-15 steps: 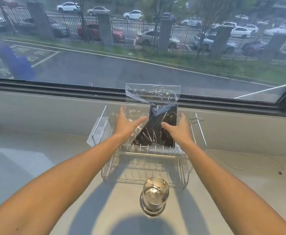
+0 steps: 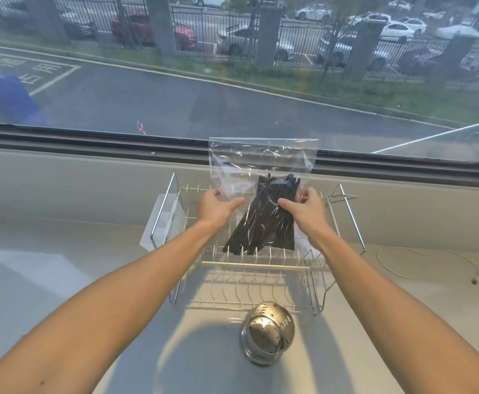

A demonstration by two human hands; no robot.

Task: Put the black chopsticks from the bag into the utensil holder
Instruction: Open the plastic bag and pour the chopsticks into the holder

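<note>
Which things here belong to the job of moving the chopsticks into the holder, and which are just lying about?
Part of the job: black chopsticks; clear bag holding them; steel utensil holder; left hand and right hand, both gripping the bag.

Lying about: wire dish rack; plastic tray at its left end; thin cord on the counter.

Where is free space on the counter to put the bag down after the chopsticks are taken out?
Bare counter lies left of the wire dish rack, and more right of it, apart from a thin wire loop. In front of the rack stands the metal utensil holder, so it is tight there. The rack top is crowded: both hands hold the bag of chopsticks there.
</note>
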